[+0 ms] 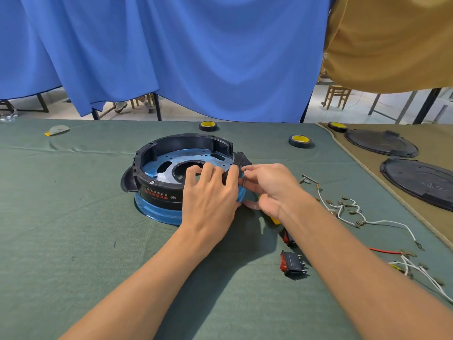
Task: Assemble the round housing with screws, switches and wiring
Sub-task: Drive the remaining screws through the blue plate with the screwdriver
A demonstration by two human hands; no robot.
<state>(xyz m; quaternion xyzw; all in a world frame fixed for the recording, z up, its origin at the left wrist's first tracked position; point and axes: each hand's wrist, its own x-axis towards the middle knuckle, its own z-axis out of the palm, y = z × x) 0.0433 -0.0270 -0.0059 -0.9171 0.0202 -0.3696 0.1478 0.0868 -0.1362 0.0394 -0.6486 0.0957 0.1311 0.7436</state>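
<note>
Where the green cloth table (61, 229) bears the round black plastic housing (159, 195), open side up, lugs left and right, a blue perforated metal plate (188, 155) lies inside. The left hand (210, 195) curls its fingers over the near rim, and the right hand (269, 187) pinches a small dark part (243, 180).

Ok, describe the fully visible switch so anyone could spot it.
From the round housing on the green cloth, follow the right forearm toward the camera. Left of it lies a black rocker switch with a red face and metal prongs; the other switch sits half hidden under that arm.
</note>
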